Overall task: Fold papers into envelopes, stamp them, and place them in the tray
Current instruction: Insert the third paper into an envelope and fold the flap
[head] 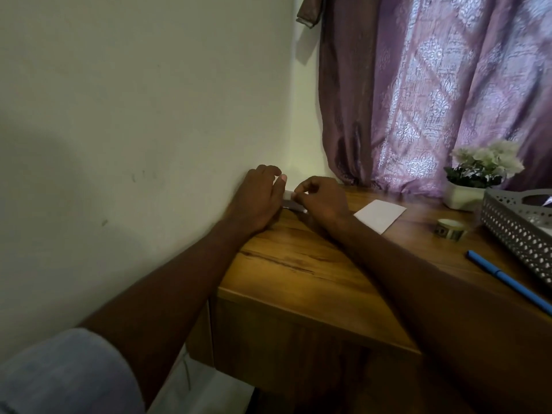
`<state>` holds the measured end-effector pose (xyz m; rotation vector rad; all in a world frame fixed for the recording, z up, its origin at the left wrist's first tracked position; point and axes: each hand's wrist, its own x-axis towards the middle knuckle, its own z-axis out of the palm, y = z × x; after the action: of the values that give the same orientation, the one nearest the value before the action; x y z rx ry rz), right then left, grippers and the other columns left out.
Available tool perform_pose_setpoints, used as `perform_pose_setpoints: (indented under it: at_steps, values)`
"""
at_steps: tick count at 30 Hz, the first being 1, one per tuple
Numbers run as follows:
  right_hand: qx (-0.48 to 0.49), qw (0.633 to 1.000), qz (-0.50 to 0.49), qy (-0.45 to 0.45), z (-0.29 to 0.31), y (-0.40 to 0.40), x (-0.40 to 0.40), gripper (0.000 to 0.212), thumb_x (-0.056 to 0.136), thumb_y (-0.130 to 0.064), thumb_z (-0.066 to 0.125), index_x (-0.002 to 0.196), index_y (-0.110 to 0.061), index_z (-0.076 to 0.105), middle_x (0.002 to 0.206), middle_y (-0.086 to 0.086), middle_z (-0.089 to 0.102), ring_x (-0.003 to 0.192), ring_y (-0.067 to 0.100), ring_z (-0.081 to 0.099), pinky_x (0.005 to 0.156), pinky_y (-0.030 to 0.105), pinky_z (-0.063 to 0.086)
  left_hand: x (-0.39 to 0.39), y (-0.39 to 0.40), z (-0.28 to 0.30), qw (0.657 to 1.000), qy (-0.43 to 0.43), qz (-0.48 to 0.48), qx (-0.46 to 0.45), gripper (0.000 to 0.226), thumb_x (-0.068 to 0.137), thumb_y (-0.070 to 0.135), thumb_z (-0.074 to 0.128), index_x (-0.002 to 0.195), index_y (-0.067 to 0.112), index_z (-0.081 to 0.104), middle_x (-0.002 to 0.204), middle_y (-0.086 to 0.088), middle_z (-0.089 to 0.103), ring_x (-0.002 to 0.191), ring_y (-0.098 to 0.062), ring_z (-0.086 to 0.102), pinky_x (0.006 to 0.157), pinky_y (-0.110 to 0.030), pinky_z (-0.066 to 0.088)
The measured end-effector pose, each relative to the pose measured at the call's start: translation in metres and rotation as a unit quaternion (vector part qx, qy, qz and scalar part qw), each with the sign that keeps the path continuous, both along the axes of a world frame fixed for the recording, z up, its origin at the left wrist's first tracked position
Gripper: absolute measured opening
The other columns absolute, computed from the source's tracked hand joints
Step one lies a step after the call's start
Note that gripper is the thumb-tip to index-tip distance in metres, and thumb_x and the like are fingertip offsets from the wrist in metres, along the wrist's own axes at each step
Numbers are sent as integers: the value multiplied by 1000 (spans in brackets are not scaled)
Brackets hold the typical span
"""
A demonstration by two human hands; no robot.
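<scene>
Both my hands meet at the far left corner of the wooden desk [298,264], close to the wall. My left hand [257,198] lies flat there, fingers curled over a small white object [288,195]. My right hand [322,198] pinches the same small white object from the right; most of it is hidden, so I cannot tell what it is. A folded white paper [380,215] lies flat on the desk just right of my right hand. The grey perforated metal tray [513,231] stands at the right edge.
A roll of patterned tape [451,230] sits between the paper and the tray. A blue pen [507,280] lies in front of the tray. A white pot of pale flowers [472,180] stands behind, before a purple curtain [433,85]. The wall [134,115] borders the desk's left side.
</scene>
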<state>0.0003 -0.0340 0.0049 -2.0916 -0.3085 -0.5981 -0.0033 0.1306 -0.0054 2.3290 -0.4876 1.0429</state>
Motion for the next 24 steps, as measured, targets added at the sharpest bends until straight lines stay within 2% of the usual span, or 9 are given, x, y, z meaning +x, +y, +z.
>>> perform_pose_setpoints:
  at_steps: [4,6,9,13,15,17,19,21,24]
  values:
    - [164,982,88,-17,27,-13,-25,9,89,-6,73,92,-14,76,93,1,74,91,14,68,76,16,52,-13,0,6,989,-87,-60,-106,31,111,28,39,109,8,63,98,-4,62,89,-21,55,83,-43,50]
    - [232,967,109,-10,42,-27,-32,12,87,-8,74,93,-19,76,99,0,75,96,15,67,80,22,52,-19,-2,10,977,-95,-86,-169,33,111,31,37,106,10,63,96,-4,63,90,-23,59,80,-41,51]
    - [325,936,137,7,62,-55,-41,18,85,-9,73,97,-22,77,98,-1,74,90,19,63,75,33,47,-22,-4,10,975,-70,-95,-187,45,108,43,35,107,11,66,98,-2,68,93,-18,62,83,-36,51]
    - [456,870,179,47,64,-99,-44,23,90,-4,60,106,-17,70,100,5,65,87,22,58,67,32,48,-17,-1,7,981,-69,-84,-162,54,106,50,34,106,10,70,98,-1,70,95,-16,66,87,-40,55]
    - [528,821,204,70,54,-119,-42,23,90,-5,55,106,-15,70,104,9,62,91,24,59,69,31,48,-17,-1,5,982,-76,-79,-154,54,107,50,34,105,10,70,97,0,70,95,-16,66,88,-42,55]
    - [583,770,239,98,46,-135,-41,24,90,-6,52,107,-12,69,95,10,64,81,23,61,67,30,47,-16,-2,6,984,-71,-71,-148,53,107,50,35,104,12,71,97,2,70,95,-15,66,88,-44,55]
    - [601,735,294,111,45,-145,-41,29,83,-6,53,108,-12,67,81,6,64,67,19,60,60,27,47,-20,-1,8,984,-74,-68,-150,51,107,52,37,102,15,71,97,4,71,95,-15,67,83,-46,55]
    - [601,702,362,121,47,-148,-39,40,66,-5,66,106,-10,67,75,3,58,65,17,53,62,28,48,-30,-1,11,984,-89,-65,-143,50,106,55,39,100,16,70,97,4,71,94,-16,67,77,-43,54]
    - [566,685,435,145,41,-158,-31,60,45,-3,83,102,-9,67,70,2,52,64,17,48,68,26,42,-41,-8,17,986,-106,-65,-115,43,103,52,48,100,15,69,97,2,71,92,-16,67,73,-31,50]
